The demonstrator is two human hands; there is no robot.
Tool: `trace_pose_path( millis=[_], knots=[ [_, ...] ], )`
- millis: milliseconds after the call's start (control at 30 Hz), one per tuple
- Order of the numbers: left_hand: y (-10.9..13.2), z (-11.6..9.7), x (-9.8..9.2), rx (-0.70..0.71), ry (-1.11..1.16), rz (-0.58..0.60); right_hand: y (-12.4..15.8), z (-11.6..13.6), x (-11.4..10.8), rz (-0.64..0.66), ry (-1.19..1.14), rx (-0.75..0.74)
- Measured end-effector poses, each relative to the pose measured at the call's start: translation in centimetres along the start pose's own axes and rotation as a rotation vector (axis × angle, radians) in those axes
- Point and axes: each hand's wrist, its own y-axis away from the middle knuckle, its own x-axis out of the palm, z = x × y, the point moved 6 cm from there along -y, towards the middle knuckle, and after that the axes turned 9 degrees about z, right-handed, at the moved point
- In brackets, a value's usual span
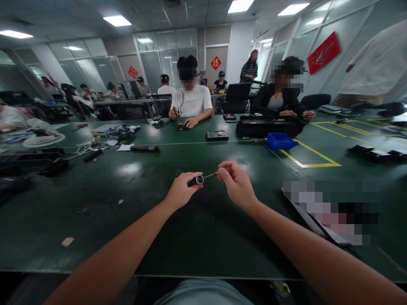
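Observation:
Above the middle of the green table [190, 237], my left hand [182, 190] is closed around a short black cylinder that looks like a flashlight [199, 180]. Its round, silver-rimmed end faces me and to the right, with dark detail inside too small to make out. Between the fingertips of my right hand [237, 182] is pinched a thin screwdriver [210, 175], its handle red and mostly hidden. The metal shaft points left, and its tip meets or nearly meets the flashlight's rim; I cannot tell which.
Ahead lie a hard drive [217, 135], a blue bin [282, 141] and a long black casing [270, 127]. A screwdriver-like tool [145, 148] and cables [84, 147] are left. A partly blurred packet [318, 216] lies right. Two co-workers [192, 99] sit opposite.

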Motion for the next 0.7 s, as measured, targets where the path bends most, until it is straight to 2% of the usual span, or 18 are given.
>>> trace_pose_path(
  millis=[267, 433, 533, 700],
  knots=[
    [0.0, -0.5, 0.0, 0.039, 0.026, 0.033, -1.0, -3.9, 0.0, -0.096, -0.394, 0.171],
    [-0.1, -1.2, 0.3, 0.101, -0.002, 0.083, -1.2, -5.4, 0.6, -0.004, -0.522, 0.295],
    [-0.1, -1.6, 0.5, 0.105, -0.05, 0.104, -1.0, -5.5, 0.3, -0.072, -0.519, 0.306],
    [0.0, -1.4, 0.0, 0.04, -0.081, 0.059, -0.6, -3.7, -0.7, -0.157, -0.37, 0.195]
  ],
)
